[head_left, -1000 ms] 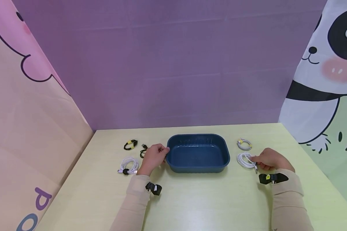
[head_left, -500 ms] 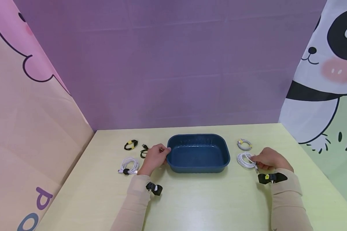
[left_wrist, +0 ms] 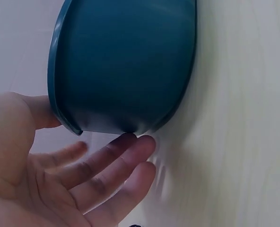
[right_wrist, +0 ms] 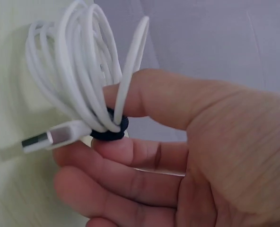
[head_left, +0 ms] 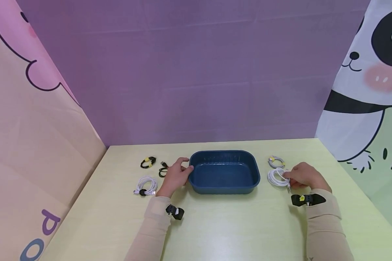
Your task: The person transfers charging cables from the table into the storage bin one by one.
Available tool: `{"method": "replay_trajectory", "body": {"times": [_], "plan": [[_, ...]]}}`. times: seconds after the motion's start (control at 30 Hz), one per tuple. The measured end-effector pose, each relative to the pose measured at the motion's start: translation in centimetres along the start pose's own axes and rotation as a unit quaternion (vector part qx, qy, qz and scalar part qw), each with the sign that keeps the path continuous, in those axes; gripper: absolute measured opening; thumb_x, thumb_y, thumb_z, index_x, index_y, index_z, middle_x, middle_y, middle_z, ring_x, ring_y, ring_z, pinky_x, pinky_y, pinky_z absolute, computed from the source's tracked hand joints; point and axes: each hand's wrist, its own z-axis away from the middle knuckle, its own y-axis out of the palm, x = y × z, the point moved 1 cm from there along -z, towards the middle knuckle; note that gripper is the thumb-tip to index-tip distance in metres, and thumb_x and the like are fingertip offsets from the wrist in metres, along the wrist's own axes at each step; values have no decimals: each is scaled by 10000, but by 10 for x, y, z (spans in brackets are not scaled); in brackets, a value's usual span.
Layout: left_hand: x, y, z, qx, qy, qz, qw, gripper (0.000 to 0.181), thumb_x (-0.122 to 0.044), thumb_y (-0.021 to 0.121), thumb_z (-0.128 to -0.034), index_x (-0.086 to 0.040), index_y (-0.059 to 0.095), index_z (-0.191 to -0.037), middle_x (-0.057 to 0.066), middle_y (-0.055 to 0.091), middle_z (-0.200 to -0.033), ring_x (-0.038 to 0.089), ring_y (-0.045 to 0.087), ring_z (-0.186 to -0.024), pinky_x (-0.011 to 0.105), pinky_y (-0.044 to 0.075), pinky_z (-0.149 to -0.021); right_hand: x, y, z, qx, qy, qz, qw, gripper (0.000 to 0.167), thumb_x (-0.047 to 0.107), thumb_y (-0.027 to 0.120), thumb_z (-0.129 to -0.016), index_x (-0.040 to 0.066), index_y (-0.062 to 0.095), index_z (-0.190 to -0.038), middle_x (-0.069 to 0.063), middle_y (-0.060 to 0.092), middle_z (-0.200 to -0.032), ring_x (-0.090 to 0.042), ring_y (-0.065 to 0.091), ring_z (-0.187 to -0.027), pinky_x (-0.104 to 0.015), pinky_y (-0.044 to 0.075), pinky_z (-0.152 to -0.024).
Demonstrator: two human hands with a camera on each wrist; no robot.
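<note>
A dark blue rectangular basin (head_left: 223, 190) stands on the table, its end wall (left_wrist: 126, 61) filling the top of the left wrist view. My left hand (head_left: 176, 175) is at its left end. The thumb touches the rim, while loosely extended fingers reach toward the lower outside wall. On the right, my right hand (head_left: 305, 176) pinches a coiled white USB cable (head_left: 277, 177) between thumb and fingers. In the right wrist view, the coil (right_wrist: 78, 71) has a dark tie (right_wrist: 109, 132) round it, and its USB plug (right_wrist: 38, 142) points left.
A light grey coiled cable with yellow ties (head_left: 276, 162) lies just behind the held coil. Left of the basin are a black cable with yellow ties (head_left: 148, 162), a black USB cable (head_left: 163, 169) and a white coil with a black tie (head_left: 146, 186). A purple backdrop (head_left: 209, 72) rises behind the table (head_left: 222, 228).
My right hand has raised the white USB cable slightly. The left hand's index finger has straightened away from the basin's rim, while the thumb stays there.
</note>
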Motion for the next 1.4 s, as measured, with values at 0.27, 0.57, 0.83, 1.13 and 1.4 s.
{"method": "replay_trajectory", "body": {"times": [0.27,0.57,0.83,1.13,1.4], "plan": [[-2,1,1,-69,354,-244,9990,505,-230,595,-1034,-134,486,-1518,151,751,-1087,279,727,-927,595,431,-1080,6,-5,2,-167,-99,112,9997,297,287,634,-962,29,664,-819,7,676,-698,-149,618,-665,-296,485,-609],[0,3,-2,-182,429,-450,9979,485,-244,582,-1039,-145,499,-1506,108,734,-1029,172,683,-783,440,534,-852,14,-6,2,-389,-419,128,9983,274,282,614,-965,35,636,-849,24,664,-654,-160,569,-648,-309,453,-617],[-2,7,0,-109,549,-844,9949,496,-249,516,-1067,-103,443,-1535,99,727,-980,166,606,-693,309,459,-626,21,-6,3,-566,-453,109,9973,292,309,614,-978,32,626,-888,18,671,-664,-173,569,-685,-317,439,-641],[-2,8,1,-122,539,-1106,9923,514,-258,483,-1082,-108,396,-1566,103,740,-989,164,625,-695,311,460,-609,29,-4,2,-860,-516,108,9949,319,327,587,-989,12,631,-970,2,681,-688,-189,586,-717,-313,428,-667],[0,10,-1,-121,616,-1204,9907,528,-255,470,-1081,-128,372,-1584,97,732,-928,168,584,-627,317,425,-569,34,-5,3,-1108,-599,26,9920,336,338,587,-998,5,630,-1002,-12,711,-717,-184,635,-732,-304,437,-674]]}}
